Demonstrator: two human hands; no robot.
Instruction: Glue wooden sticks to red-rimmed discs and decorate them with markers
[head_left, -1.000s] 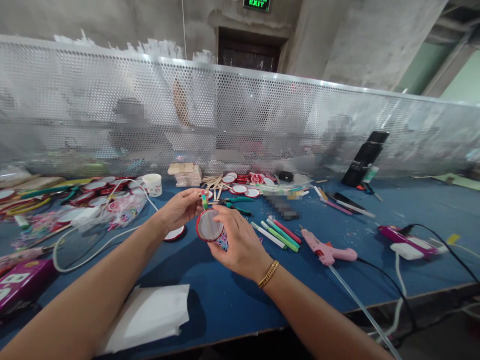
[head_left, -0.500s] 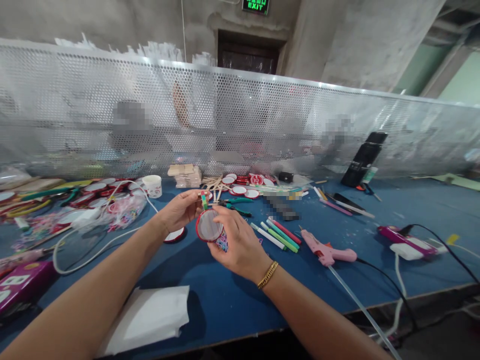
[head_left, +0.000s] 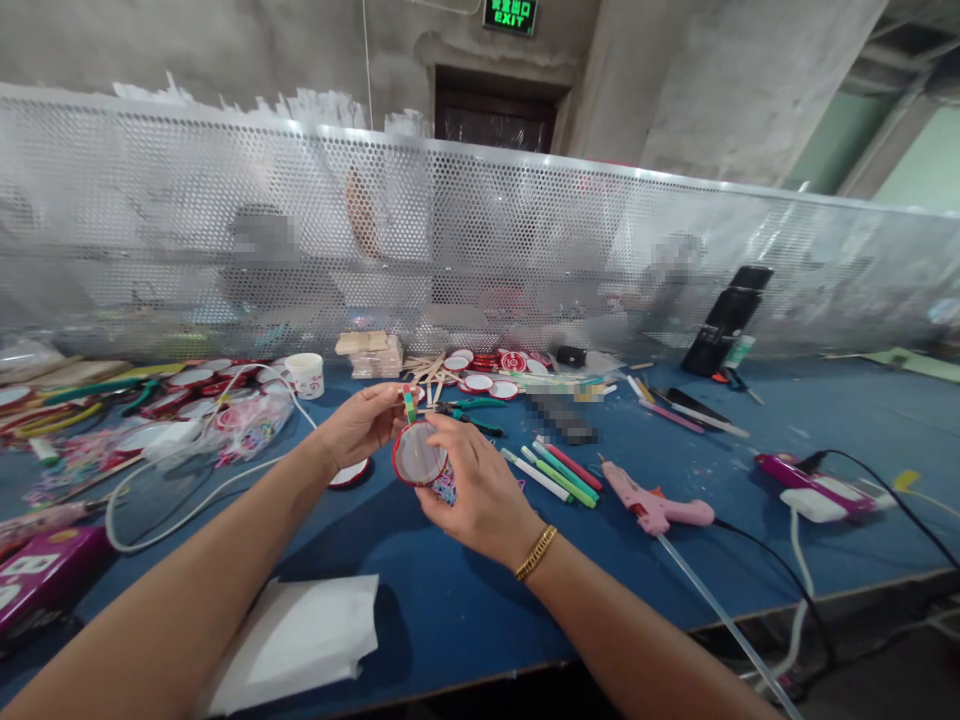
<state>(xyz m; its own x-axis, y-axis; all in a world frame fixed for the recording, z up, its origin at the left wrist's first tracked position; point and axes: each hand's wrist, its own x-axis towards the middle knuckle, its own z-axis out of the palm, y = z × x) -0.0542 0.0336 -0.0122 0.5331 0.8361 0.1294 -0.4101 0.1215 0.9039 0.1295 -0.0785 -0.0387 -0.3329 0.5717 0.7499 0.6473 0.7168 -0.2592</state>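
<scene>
In the head view my right hand grips a round red-rimmed lid by its right side, with its pale inner face toward me. My left hand pinches a small flat piece striped green and red at the lid's upper edge. Whether that piece touches the rim I cannot tell. Another red-rimmed lid lies below my left hand, partly covered by it. Small coloured bits show beside the lid, just under my right hand. Behind my hands lie teal-handled pliers.
Several markers and a pink glue gun with a trailing cord lie to the right. White paper is near the front edge. A paper cup, wooden sticks and lids line the back, before a perforated metal screen.
</scene>
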